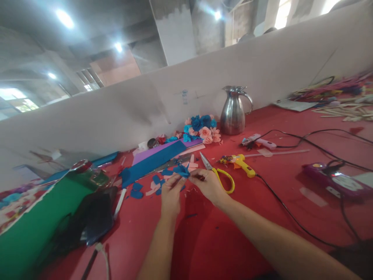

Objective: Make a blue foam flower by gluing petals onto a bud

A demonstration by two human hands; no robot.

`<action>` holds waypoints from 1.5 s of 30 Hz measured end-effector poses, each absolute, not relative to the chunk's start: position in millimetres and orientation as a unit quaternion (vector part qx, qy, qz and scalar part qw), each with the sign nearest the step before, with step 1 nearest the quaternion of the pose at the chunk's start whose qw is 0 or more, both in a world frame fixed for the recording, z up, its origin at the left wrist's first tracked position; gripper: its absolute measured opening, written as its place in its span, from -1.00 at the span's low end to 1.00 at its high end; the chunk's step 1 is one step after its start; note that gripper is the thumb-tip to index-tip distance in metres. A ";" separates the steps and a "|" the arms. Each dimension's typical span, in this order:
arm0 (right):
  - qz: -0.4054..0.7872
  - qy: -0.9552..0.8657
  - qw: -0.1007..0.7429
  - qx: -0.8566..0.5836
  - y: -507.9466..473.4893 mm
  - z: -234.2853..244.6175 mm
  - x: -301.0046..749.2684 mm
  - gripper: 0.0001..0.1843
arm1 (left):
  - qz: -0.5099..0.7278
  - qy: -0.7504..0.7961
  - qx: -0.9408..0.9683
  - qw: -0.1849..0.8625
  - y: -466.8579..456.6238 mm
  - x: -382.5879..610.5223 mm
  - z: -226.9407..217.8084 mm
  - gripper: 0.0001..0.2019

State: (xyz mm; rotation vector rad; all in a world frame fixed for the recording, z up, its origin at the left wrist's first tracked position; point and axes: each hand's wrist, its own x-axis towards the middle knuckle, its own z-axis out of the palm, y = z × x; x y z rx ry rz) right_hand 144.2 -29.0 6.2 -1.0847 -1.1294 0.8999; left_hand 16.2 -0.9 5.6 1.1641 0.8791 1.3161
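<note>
Close together over the red table, my left hand (171, 190) and my right hand (208, 186) both pinch a blue paper flower (182, 170). Its petals point up and away from me, and my fingers hide its base. Cut blue paper petals (136, 190) and pink paper pieces (153, 188) lie to the left of my hands. Just beyond my right hand are scissors with yellow handles (230, 184), blades pointing away. A yellow glue gun (240, 163) rests to their right, its cord trailing toward me.
Finished paper flowers (201, 128) are heaped by the white partition (145, 105), beside a steel jug (233, 112). A pink glue gun (259, 140) and a purple power strip (338, 181) with cords lie right. At left are blue paper strips (154, 161), a green box (55, 210) and a dark pouch (100, 217).
</note>
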 end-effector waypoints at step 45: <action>0.353 -0.492 0.675 -0.422 -27.6 -0.5 135.2 -0.92 | 0.525 0.384 0.483 0.586 0.0 9.5 10.1 -0.87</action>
